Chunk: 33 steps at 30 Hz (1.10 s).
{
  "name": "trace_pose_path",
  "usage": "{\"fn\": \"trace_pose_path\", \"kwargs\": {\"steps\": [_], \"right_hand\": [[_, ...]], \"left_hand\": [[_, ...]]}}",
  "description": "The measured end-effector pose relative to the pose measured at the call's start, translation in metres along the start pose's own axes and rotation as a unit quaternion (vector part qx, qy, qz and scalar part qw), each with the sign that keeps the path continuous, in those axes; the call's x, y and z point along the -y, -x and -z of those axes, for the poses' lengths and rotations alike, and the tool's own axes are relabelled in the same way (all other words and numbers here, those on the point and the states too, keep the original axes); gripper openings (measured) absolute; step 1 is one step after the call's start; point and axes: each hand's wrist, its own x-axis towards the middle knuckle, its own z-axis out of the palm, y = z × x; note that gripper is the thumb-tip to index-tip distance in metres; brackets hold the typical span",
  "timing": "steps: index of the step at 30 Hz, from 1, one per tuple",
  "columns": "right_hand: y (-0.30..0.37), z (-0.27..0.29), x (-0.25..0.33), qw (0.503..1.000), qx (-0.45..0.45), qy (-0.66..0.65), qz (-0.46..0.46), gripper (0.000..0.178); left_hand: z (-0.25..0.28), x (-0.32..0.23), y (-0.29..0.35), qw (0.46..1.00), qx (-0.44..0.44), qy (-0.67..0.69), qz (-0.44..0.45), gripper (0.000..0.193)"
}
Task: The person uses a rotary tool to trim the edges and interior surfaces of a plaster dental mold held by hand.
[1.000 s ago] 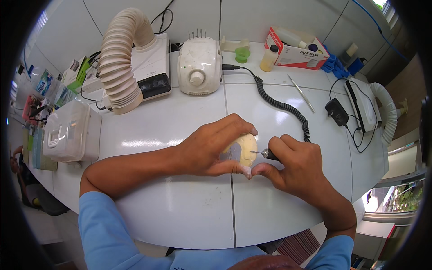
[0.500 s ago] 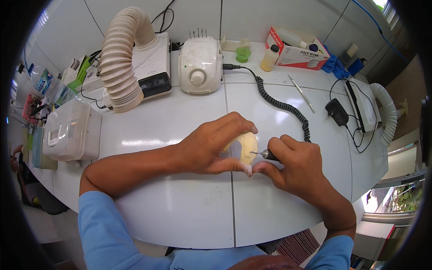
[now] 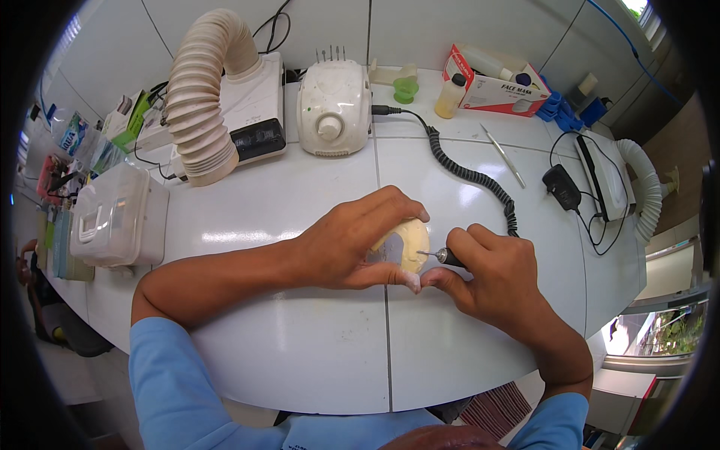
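Observation:
A pale yellow, horseshoe-shaped dental cast (image 3: 414, 244) is gripped by my left hand (image 3: 352, 240), with fingers along its far edge and the thumb at its near end. White dust coats the thumb tip. My right hand (image 3: 487, 274) is closed round a dark rotary handpiece (image 3: 448, 257). Its thin metal bur (image 3: 426, 253) points left and meets the right side of the cast, though contact is hard to confirm at this size. My two thumb tips almost touch. From behind the right hand, a black coiled cord (image 3: 472, 175) runs back to a white micromotor control box (image 3: 330, 112).
Left of the box stands a white dust-extractor unit with a ribbed hose (image 3: 196, 97). A clear-lidded box (image 3: 120, 214) sits far left. Behind are a green cup (image 3: 405, 90), a yellow bottle (image 3: 450, 97) and a mask carton (image 3: 499, 94). A slim pen-like tool (image 3: 502, 155) and black adapter (image 3: 561, 187) lie right.

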Motion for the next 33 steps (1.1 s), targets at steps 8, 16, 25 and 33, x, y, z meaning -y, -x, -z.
{"fn": "trace_pose_path", "kwargs": {"steps": [8, 16, 25, 33], "right_hand": [[-0.0007, 0.0022, 0.0009, 1.0, 0.006, -0.001, 0.008, 0.052], [-0.0006, 0.0021, 0.0002, 1.0, 0.008, -0.001, 0.011, 0.051], [-0.0005, 0.0033, 0.0004, 1.0, 0.014, 0.013, 0.005, 0.051], [-0.0005, 0.0049, 0.0008, 0.999, 0.029, 0.02, 0.015, 0.051]], "left_hand": [[0.0007, -0.0008, 0.0017, 1.0, 0.007, 0.018, 0.021, 0.079], [-0.002, 0.0025, 0.001, 1.0, -0.008, 0.01, 0.003, 0.076], [0.0019, -0.0027, 0.002, 0.998, 0.033, 0.006, 0.054, 0.08], [-0.0007, -0.0003, 0.0039, 0.998, 0.029, 0.007, 0.05, 0.078]]}}
